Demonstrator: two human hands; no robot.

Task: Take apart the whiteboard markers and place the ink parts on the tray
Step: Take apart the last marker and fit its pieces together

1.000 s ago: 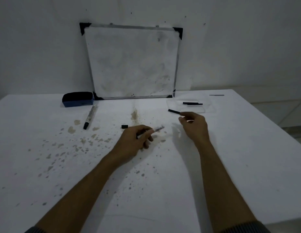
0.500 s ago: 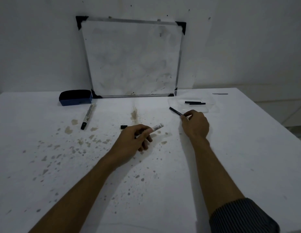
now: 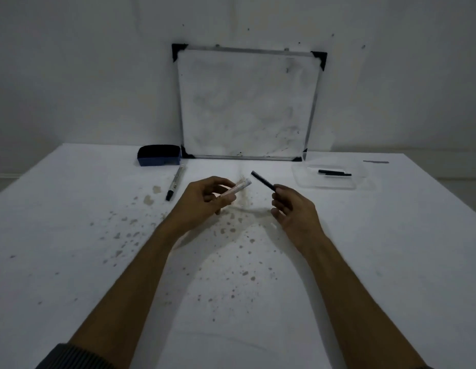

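Note:
My left hand (image 3: 205, 202) grips a white marker barrel (image 3: 239, 188), its open end pointing up and right. My right hand (image 3: 292, 211) pinches the lower end of a thin black ink stick (image 3: 263, 181), which slants up to the left, its tip just right of the barrel's open end and apart from it. A clear plastic tray (image 3: 306, 179) sits at the back right with two black ink sticks (image 3: 334, 172) lying in it. A whole marker (image 3: 175, 186) with a black cap lies on the table to the left of my hands.
A small whiteboard (image 3: 247, 102) leans on the wall at the table's back edge. A dark blue eraser (image 3: 159, 155) lies left of it. The white table (image 3: 72, 249) is speckled with brown stains. A thin grey strip (image 3: 376, 162) lies at the far right.
My right hand has come back from beside the tray toward the middle, still holding the ink stick. The view shifted left. The small black cap seen earlier by my left hand is out of sight.

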